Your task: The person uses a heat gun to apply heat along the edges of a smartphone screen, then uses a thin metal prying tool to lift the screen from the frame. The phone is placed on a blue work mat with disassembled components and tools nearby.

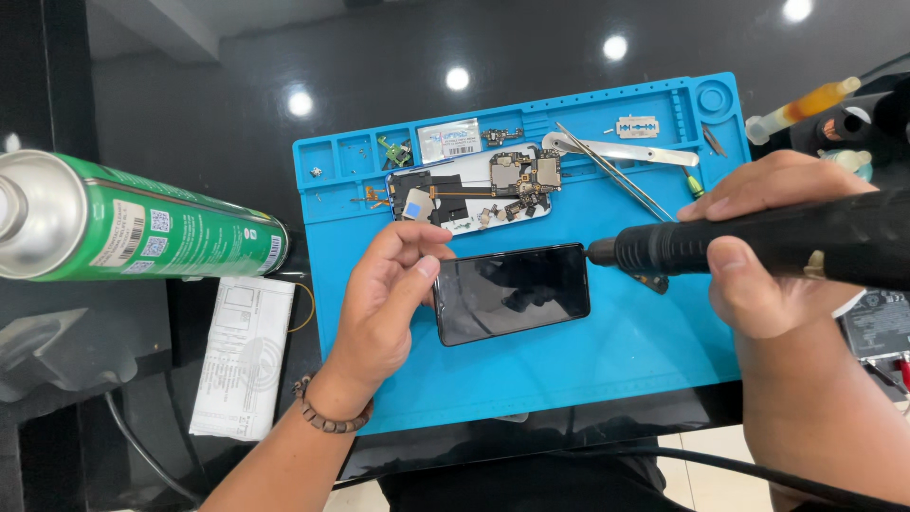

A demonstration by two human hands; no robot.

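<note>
Wrapped around the black barrel of a hot-air tool, the right hand grips it firmly, thumb on top and fingers curled beneath, with the metal nozzle aimed at the upper right corner of a dark phone screen. That screen lies flat near the middle of a blue work mat. The left hand holds nothing closed; its thumb and fingertips rest against the screen's left edge (whether they pinch it cannot be told). Just beyond the screen sits an opened phone body with bare circuit boards, and tweezers lie to its right. A green spray can looms at the left, well apart from the mat.
</note>
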